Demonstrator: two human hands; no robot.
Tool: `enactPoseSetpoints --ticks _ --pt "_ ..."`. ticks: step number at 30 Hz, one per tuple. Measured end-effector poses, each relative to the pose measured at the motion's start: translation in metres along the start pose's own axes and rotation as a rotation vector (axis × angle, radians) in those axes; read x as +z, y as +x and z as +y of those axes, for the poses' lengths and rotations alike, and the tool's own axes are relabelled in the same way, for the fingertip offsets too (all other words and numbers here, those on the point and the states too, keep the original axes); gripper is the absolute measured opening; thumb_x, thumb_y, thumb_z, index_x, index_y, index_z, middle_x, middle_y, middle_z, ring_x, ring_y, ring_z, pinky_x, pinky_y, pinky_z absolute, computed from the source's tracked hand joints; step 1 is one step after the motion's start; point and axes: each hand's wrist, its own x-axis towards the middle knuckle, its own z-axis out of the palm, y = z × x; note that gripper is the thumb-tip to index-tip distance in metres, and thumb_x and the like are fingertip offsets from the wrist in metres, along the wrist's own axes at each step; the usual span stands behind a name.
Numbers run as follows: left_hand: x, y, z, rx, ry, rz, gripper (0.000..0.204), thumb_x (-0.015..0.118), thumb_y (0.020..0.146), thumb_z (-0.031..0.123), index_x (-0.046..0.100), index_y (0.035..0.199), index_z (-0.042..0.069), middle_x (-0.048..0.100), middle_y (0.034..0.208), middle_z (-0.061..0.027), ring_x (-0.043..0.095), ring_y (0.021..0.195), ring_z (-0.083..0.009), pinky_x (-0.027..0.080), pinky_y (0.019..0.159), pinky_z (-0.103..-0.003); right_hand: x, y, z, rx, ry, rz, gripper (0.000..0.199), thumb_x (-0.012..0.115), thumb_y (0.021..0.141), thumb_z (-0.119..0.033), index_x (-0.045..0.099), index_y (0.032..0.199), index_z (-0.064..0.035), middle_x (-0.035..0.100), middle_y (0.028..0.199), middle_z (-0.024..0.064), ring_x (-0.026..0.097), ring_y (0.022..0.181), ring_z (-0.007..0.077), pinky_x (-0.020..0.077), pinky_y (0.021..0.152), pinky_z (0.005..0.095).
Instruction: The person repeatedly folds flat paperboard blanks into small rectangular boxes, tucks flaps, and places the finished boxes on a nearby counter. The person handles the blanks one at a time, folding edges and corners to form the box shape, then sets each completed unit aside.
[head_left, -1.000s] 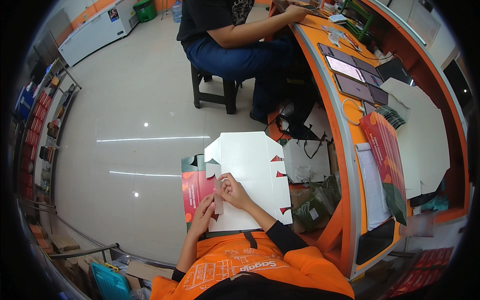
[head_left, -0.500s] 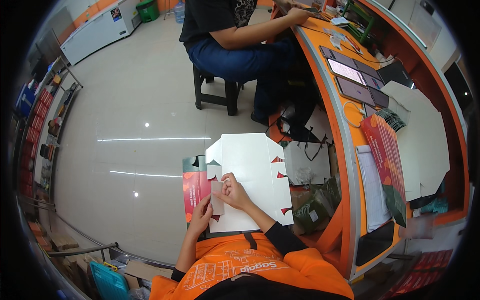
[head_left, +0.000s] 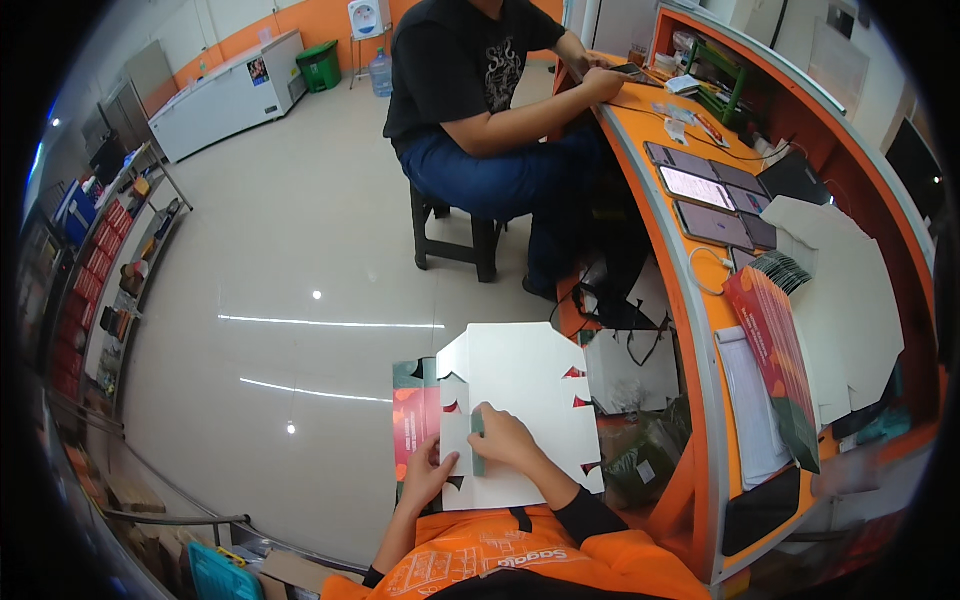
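Nearest, the left hand (head_left: 432,472) pinches the lower left edge of a flat white die-cut cardboard box blank with a red printed outer face (head_left: 520,400), fingers closed on the narrow side flap. The right hand (head_left: 503,438) lies on top of the sheet just beside it, fingers curled down and pressing a grey-green folded strip (head_left: 477,443) along the crease. The blank is held in the air over the lap, above the pale tiled floor (head_left: 300,260), not resting on anything. Its long axis runs away from the person, and most of the sheet spreads ahead and to the right of both hands, so the right hand is nearer its middle. Farther off, a stack of red flat cartons (head_left: 775,360) lies near the front edge of the curved orange counter (head_left: 650,200). Beyond, another person on a dark stool (head_left: 455,225) works at the counter's far end.
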Motion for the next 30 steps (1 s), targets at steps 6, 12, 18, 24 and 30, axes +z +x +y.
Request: enactPoseSetpoints --ticks 6,12,18,24,30 --pt "-0.039 -0.007 0.0 0.02 0.234 0.137 0.045 0.061 0.081 0.004 0.045 0.123 -0.003 0.054 0.105 -0.0151 0.056 0.092 -0.0216 0.047 0.078 -0.03 -0.042 -0.011 0.013 -0.019 0.809 -0.221 0.029 0.059 0.081 -0.006 0.055 0.108 0.0012 0.063 0.078 0.0056 0.058 0.062 0.0093 0.046 0.05 0.0216" --pt "-0.039 -0.026 0.07 0.357 0.497 0.287 0.061 0.047 0.09 0.043 0.036 0.131 -0.001 0.044 0.122 -0.02 0.047 0.113 -0.0323 0.038 0.094 -0.044 -0.065 -0.027 0.008 -0.07 1.033 -0.038 0.034 0.057 0.086 -0.009 0.048 0.117 0.0011 0.062 0.089 0.0065 0.059 0.067 0.0084 0.0473 0.05 0.0211" --pt "0.016 -0.042 0.082 0.457 -0.222 -0.037 0.09 0.042 0.082 0.067 0.022 0.14 0.002 0.035 0.134 -0.0195 0.04 0.123 -0.0319 0.032 0.101 -0.043 -0.071 -0.036 -0.005 -0.106 1.299 0.146 0.035 0.056 0.088 -0.009 0.045 0.12 -0.0009 0.058 0.104 0.005 0.059 0.087 0.0088 0.0512 0.069 0.0233" --pt "0.033 -0.029 0.109 0.787 0.291 -0.048 0.045 0.035 0.093 0.015 0.033 0.135 0.0 0.035 0.136 -0.0239 0.041 0.123 -0.0384 0.033 0.102 -0.042 -0.08 -0.055 -0.021 -0.125 1.382 0.204 0.031 0.053 0.09 -0.009 0.044 0.119 -0.0012 0.056 0.104 0.0053 0.058 0.09 0.0109 0.0523 0.075 0.0259" --pt "0.04 -0.018 0.139 0.725 0.374 -0.059 0.041 0.042 0.091 0.015 0.048 0.13 0.007 0.04 0.135 -0.0211 0.046 0.119 -0.0388 0.04 0.097 -0.041 -0.076 -0.065 -0.035 -0.278 1.304 0.347 0.027 0.05 0.091 -0.007 0.042 0.116 0.0 0.055 0.101 0.007 0.06 0.082 0.0119 0.0545 0.059 0.0254"
